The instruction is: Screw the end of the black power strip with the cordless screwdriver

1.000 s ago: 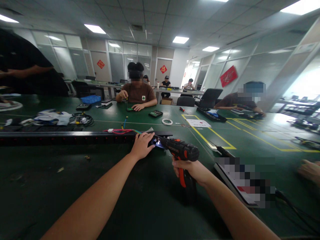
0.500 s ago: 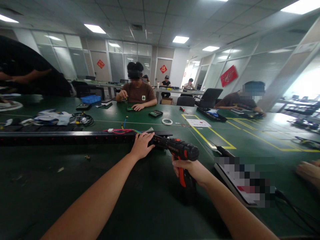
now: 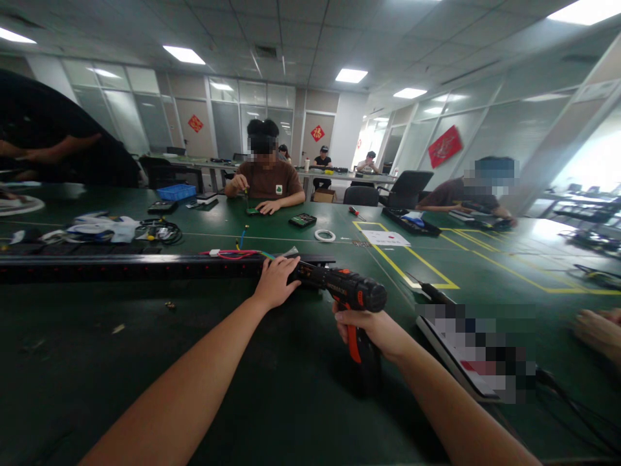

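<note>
A long black rail (image 3: 145, 266) lies across the green table, its right end under my left hand (image 3: 276, 281). That hand rests on the rail with fingers reaching over its top, beside the front of the drill. My right hand (image 3: 361, 323) is wrapped round the grip of a black and orange power drill (image 3: 354, 289), which points left at the rail's end. The drill's tip is hidden by my left hand. Red wires with a white connector (image 3: 214, 254) run along the top of the rail.
Ahead lie a white tape ring (image 3: 325, 235), a black case (image 3: 303, 221) and a blue basket (image 3: 176, 193). A soldering iron (image 3: 436, 296) and a book (image 3: 456, 362) are at right, near another person's hand (image 3: 599, 333). People sit across the table.
</note>
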A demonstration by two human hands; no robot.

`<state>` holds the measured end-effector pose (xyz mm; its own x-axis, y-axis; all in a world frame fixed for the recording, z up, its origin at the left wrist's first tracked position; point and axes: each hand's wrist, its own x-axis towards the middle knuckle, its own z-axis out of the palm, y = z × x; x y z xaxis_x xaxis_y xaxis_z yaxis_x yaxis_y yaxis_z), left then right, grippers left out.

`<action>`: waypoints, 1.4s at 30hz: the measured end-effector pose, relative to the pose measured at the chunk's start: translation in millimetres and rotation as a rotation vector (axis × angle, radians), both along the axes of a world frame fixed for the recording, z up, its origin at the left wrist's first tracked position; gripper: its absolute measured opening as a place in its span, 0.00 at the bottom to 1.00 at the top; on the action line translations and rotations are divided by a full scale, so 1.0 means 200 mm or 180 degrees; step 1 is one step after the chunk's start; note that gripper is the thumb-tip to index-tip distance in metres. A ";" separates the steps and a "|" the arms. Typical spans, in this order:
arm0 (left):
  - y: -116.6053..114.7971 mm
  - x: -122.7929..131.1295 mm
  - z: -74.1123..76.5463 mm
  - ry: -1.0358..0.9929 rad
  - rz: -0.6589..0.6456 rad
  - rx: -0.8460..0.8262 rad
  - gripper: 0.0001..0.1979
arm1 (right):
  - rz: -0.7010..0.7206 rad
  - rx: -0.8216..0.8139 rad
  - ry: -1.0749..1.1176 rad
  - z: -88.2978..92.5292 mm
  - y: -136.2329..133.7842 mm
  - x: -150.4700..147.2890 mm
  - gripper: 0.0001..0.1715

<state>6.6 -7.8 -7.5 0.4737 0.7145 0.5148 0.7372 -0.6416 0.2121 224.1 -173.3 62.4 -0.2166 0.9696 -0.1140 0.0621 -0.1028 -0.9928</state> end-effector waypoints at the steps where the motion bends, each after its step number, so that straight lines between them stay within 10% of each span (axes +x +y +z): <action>1: 0.00 0.00 0.00 -0.0001 -0.0005 0.0003 0.32 | 0.0011 0.0012 0.0006 0.00 0.00 0.00 0.12; 42: 0.00 0.01 0.01 0.0028 0.0024 -0.0044 0.32 | -0.0048 -0.0013 -0.0056 0.01 0.00 0.00 0.11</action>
